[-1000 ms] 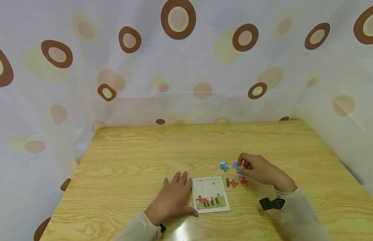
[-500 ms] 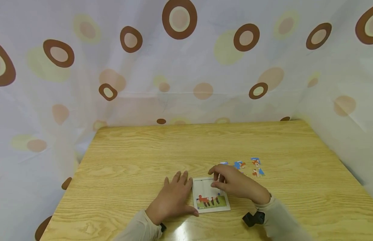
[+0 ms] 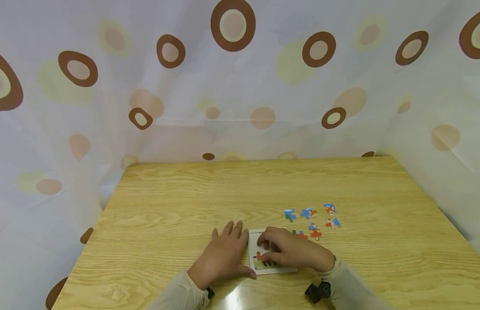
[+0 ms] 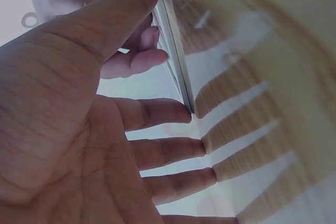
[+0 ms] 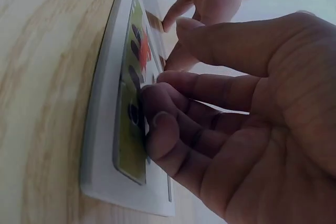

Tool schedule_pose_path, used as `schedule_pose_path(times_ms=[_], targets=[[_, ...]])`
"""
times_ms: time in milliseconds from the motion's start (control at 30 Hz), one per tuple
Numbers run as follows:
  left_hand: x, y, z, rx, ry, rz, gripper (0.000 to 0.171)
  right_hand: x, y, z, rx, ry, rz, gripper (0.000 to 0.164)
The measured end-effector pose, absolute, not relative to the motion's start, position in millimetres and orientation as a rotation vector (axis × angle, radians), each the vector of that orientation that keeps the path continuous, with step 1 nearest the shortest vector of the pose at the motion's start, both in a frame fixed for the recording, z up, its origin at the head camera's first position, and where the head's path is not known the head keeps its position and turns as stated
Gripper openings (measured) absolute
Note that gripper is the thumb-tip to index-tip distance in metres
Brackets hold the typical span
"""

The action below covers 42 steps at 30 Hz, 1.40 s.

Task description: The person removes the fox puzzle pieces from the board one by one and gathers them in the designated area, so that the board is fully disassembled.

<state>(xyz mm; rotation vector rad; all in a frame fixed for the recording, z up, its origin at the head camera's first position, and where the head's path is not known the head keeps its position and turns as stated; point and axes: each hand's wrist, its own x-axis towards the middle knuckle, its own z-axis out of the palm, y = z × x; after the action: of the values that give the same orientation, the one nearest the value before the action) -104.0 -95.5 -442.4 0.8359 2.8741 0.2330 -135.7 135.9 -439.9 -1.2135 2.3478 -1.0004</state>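
A white-framed jigsaw tray lies on the table, with a row of green-and-black joined pieces along its near side. My left hand lies flat at the tray's left, fingers spread. In the left wrist view its index fingertip meets the tray's edge. Over the tray is my right hand, covering much of it. The right wrist view shows its fingers loosely curled, fingertips at the pieces, thumb apart from them. I see no piece between thumb and fingers.
Several loose jigsaw pieces lie beyond the tray to the right, among them a blue-green one, a fox-face one and a red one. The wooden table meets a spotted cloth behind and at both sides.
My right hand has moved from the loose pieces leftward and nearer, onto the tray. The loose pieces it was covering now show. My left hand has stayed in place.
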Motion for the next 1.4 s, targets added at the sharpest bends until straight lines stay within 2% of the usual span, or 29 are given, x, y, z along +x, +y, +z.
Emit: schedule_pose_path(times_ms=[267,567,1000,1400], targets=[[-102,-95,-438,0.837,2.866,0.215,0.106,-130,131,-439,-1.181,2.362,-0.972,0.012],[-100,-96,-436,0.835,2.863,0.228,0.105,-121,125,-435,-1.132,2.358,-0.968,0.021],[-102,-96,-439,0.858,2.873,0.243,0.104,-121,123,-438,-1.138,2.390,-1.008,0.015],[-101,-96,-439,0.851,2.875,0.242,0.103,-118,117,-446,-0.985,2.428,-1.097,0.010]])
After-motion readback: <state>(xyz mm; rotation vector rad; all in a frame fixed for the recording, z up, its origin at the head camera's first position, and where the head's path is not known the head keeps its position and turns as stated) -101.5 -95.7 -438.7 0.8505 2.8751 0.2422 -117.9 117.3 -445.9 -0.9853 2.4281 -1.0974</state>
